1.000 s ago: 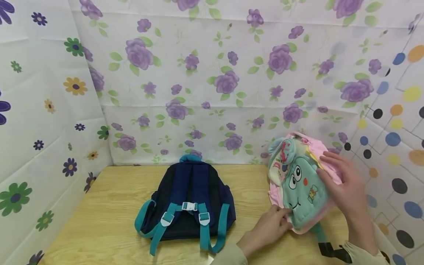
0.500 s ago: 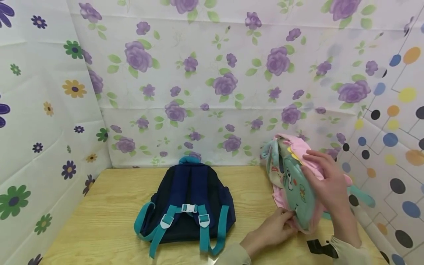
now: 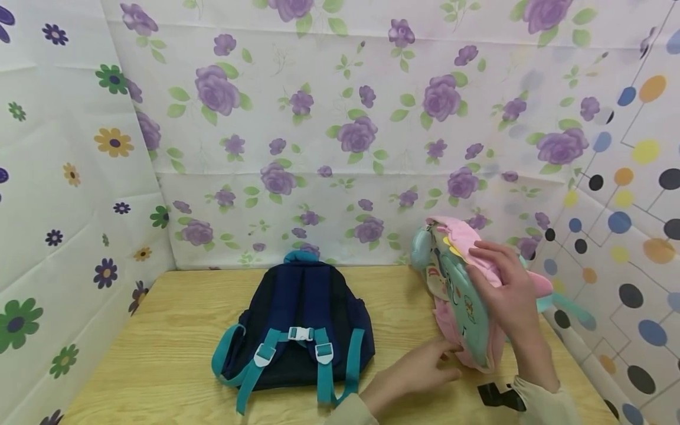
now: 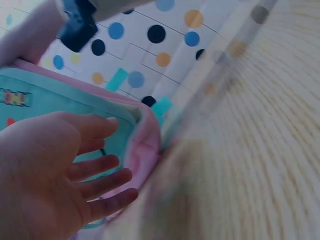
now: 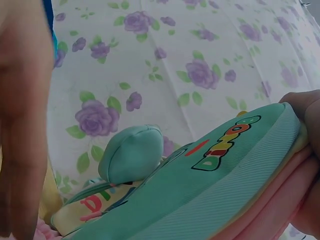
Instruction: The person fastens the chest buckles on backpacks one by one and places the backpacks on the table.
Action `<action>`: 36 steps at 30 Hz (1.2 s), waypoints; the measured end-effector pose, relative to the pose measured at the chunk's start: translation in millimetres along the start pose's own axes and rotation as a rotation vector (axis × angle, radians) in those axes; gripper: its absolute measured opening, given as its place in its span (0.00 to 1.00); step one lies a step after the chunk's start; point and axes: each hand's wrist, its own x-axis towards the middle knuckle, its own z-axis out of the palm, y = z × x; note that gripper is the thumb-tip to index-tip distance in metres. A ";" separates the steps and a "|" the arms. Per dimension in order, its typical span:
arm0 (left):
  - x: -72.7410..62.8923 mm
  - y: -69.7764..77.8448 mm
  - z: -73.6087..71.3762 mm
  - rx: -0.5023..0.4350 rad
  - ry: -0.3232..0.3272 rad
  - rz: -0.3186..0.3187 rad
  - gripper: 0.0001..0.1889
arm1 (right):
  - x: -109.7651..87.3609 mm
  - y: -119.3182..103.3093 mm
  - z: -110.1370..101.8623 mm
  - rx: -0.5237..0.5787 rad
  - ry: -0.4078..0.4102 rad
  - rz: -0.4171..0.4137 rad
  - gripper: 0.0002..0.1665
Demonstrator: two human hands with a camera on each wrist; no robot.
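Observation:
A small kids' backpack in pink and mint green (image 3: 467,307), with a cartoon face on its front pocket, stands tilted at the right of the table. My right hand (image 3: 507,289) grips its pink upper side, thumb toward the front pocket. At the bag's lower front edge is my left hand (image 3: 417,372), fingers loosely extended. In the left wrist view the left hand (image 4: 55,175) has spread fingers before the mint pocket (image 4: 55,95), holding nothing. The right wrist view shows "Dino" lettering on the backpack (image 5: 200,185) and a stuffed mint flap (image 5: 132,152).
A navy backpack (image 3: 305,313) with teal straps and white buckles lies back side up on the wooden table (image 3: 175,342). A black strap-like piece (image 3: 502,396) is by the right sleeve. Flowered cloth (image 3: 319,136) hangs behind, dotted cloth (image 3: 632,236) at the right.
The pink and mint backpack has turned so its front faces more to the left, its right side lifted by my right hand. My left hand has let go of its lower edge.

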 end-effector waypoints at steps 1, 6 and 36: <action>-3.0 1.2 -3.3 -0.017 -0.005 -0.003 0.23 | -0.4 0.1 0.5 0.001 -0.003 0.009 0.19; -17.5 9.2 -19.6 -0.075 0.003 0.024 0.21 | -2.0 -0.9 3.3 0.021 -0.009 0.020 0.19; -74.9 10.0 -82.6 -0.323 0.222 0.071 0.16 | -14.1 -20.4 24.3 0.170 0.019 0.006 0.20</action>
